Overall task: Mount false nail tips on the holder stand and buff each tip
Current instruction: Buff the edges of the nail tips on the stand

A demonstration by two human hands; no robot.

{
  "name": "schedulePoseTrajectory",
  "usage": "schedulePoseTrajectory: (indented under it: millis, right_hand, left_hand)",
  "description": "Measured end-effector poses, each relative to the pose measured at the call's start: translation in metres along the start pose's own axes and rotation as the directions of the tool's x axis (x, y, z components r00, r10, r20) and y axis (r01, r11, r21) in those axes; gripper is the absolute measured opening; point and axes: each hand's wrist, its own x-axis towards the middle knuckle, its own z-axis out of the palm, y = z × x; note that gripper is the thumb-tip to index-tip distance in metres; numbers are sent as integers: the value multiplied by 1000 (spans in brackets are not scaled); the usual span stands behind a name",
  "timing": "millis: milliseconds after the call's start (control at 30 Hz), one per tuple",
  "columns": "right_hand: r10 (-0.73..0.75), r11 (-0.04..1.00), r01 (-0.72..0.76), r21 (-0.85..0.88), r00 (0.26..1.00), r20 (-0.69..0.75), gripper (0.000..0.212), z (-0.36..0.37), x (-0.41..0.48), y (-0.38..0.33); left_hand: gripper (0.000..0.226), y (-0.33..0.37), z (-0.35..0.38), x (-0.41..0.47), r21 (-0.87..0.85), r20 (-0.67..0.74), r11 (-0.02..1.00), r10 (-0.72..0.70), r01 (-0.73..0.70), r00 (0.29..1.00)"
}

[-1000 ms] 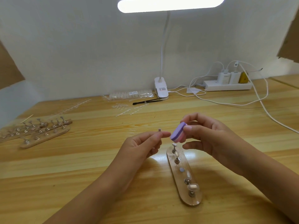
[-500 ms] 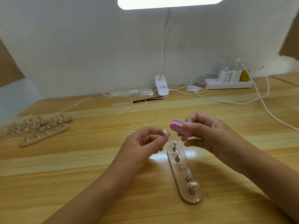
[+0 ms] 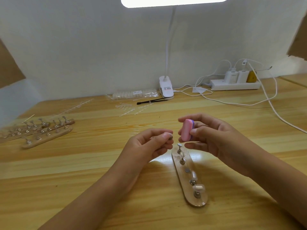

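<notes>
Holder stand [image 3: 178, 170] lies lengthwise near the desk's [image 3: 83, 188] front edge, about the middle, with both hands raised just above its far end.

The left hand [image 3: 149, 145] pinches a small metal-ended peg [image 3: 170, 138] between thumb and fingertips; whether a tip sits on it I cannot tell. The right hand [image 3: 212, 138] grips a pink-and-purple buffer block [image 3: 186, 130], held upright just beside the peg. Clear nail tips [image 3: 198, 187] sit on pegs along the stand, with one bare magnet spot [image 3: 187, 170] among them. Spare stands [image 3: 46, 133] lie by the desk's left edge; a lamp clamp [image 3: 166, 87], bag of tips [image 3: 134, 94] and power strip [image 3: 235, 84] line the back edge.
</notes>
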Motion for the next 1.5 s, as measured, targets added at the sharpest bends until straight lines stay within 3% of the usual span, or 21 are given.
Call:
schedulePoseTrajectory:
  millis: [167,300,467,633,767,933,1100,1200,1367,1500]
  right_hand:
    - [-3,991,4,-133,1000,10,25,3,-2,1]
    - [2,989,5,-149,999,42,23,6,-2,0]
    - [-34,992,31,-124,999,-23,28,7,-3,2]
    - [-3,984,14,-177,998,63,34,14,-4,6]
    - [-108,987,97,-130,991,-81,34,13,-3,4]
    - [-95,977,96,-193,995,11,31,19,-4,9]
    - [-187,970,164,-179,975,-120,33,18,-3,8]
    - [-158,954,144,-263,987,-33,30,21,-4,10]
    - [-245,948,203,-243,957,-157,33,20,-2,10]
    - [-220,941,191,-280,973,-74,29,23,-2,13]
  left_hand:
    - [34,1,-1,1,-114,-4,993,-38,37,999]
    - [24,1,-2,1,-98,41,994,-52,56,998]
    - [37,-2,-1,1,-100,61,993,-56,62,997]
    - [41,-2,-1,0,-112,76,991,-70,78,995]
    - [35,-2,-1,1,-67,26,996,-60,61,998]
    - [41,-2,-1,0,-42,60,998,-50,53,997]
    - [23,-3,-2,2,-37,5,998,-56,56,998]
    - [37,-2,-1,0,-32,45,998,-49,51,998]
    - [32,-1,-1,1,-94,-14,994,-57,56,998]
    - [48,1,0,0,-85,11,995,-52,53,999]
